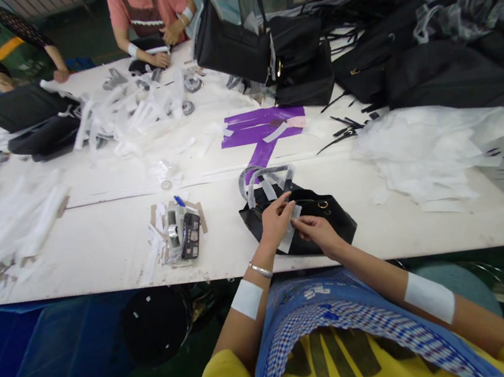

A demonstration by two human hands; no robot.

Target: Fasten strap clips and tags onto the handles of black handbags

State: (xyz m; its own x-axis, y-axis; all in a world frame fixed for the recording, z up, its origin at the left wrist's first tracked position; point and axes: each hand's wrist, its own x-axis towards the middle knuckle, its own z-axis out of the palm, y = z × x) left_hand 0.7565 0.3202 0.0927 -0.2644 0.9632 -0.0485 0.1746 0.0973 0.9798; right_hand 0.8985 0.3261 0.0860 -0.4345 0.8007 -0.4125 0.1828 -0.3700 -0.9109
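A black handbag [336, 220] lies on the table right in front of me, its handles [269, 177] wrapped in clear and whitish plastic. Over its near side a thin white strip [289, 239] hangs at a slant. My left hand [275, 220] pinches the upper part of this strip at the bag's opening, close to the handle base. Just to the right, my right hand [319, 235] grips the strip's edge between thumb and finger. A gold ring [323, 204] shows on the bag. My fingers cover part of the bag's front.
Left of the bag sit a tape dispenser [172, 232] and a black-labelled pack [191, 235]. Purple sheets [265, 126] lie beyond. White wrapping sheets [414, 153] and black bags [460, 70] pile up on the right. Another black bag [231, 43] hangs opposite. Co-workers stand across the table.
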